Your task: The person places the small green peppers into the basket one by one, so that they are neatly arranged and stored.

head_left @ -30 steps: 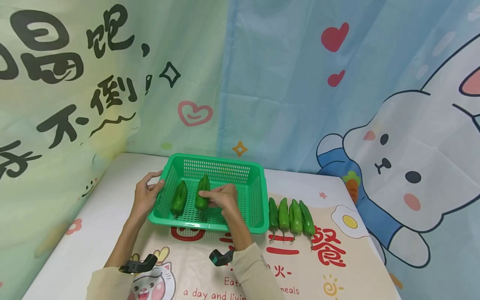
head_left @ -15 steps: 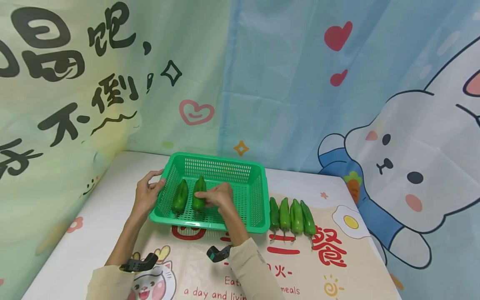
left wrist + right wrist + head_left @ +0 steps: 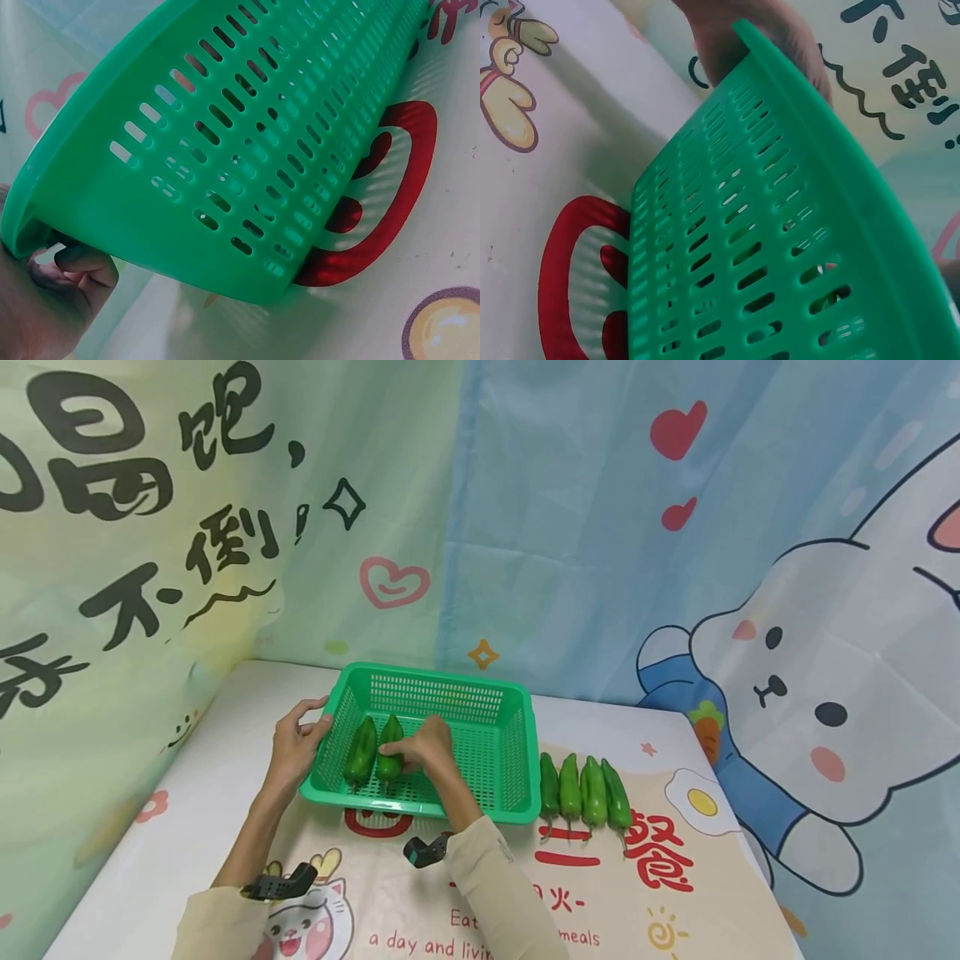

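A green plastic basket (image 3: 477, 764) with slotted sides sits on the table. My left hand (image 3: 294, 750) grips its left rim; in the left wrist view the fingers (image 3: 94, 279) curl beneath the rim. Inside the basket, my right hand (image 3: 426, 747) holds a green pepper (image 3: 390, 766), the thumb lying over its upper side and the other fingers mostly hidden behind the hand. Close to the left of it, a second green pepper (image 3: 362, 752) lies lengthwise on the basket floor. The basket wall (image 3: 705, 247) fills much of the right wrist view and hides most of the right hand.
Several green peppers (image 3: 593, 793) lie side by side just right of the basket, stems toward the front. A printed mat (image 3: 637, 910) covers the table's front middle. A patterned curtain (image 3: 540, 543) hangs right behind the table.
My right hand has moved left across the basket with the green pepper, bringing it close beside the other one. The left hand has stayed on the rim.
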`<state>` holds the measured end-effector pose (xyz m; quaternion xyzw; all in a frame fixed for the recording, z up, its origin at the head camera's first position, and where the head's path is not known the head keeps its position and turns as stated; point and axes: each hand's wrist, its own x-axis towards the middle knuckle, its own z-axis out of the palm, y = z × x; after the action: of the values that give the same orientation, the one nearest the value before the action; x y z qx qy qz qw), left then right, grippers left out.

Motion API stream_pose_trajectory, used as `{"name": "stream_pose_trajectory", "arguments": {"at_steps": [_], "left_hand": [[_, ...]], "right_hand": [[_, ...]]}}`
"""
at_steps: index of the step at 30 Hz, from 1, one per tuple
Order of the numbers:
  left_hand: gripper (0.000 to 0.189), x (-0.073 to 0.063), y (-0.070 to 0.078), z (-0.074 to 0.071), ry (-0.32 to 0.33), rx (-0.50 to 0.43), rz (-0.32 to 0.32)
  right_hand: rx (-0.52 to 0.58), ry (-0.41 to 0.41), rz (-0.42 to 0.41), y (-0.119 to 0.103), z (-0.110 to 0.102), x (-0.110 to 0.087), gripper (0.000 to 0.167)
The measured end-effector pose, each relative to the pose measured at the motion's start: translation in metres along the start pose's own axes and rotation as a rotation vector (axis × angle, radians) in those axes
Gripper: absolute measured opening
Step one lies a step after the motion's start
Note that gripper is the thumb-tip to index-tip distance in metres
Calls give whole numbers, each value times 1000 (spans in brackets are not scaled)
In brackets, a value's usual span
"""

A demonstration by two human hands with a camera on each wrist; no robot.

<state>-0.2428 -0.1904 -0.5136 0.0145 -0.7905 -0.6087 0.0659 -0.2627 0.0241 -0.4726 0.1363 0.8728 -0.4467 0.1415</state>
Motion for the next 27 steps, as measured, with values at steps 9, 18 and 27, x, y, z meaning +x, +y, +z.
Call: {"name": "stream_pose_trajectory", "arguments": {"at_steps": [9, 18, 27], "left_hand": [[44, 0, 0, 2, 6, 21, 4], [44, 1, 0, 1, 11, 29, 7], [43, 2, -1, 0, 9, 1, 20]], "right_hand": [[-99, 39, -44, -2, 17, 21, 46], [-138, 17, -31, -2, 28, 33, 47], [-194, 19, -61, 14, 50, 61, 53]]}}
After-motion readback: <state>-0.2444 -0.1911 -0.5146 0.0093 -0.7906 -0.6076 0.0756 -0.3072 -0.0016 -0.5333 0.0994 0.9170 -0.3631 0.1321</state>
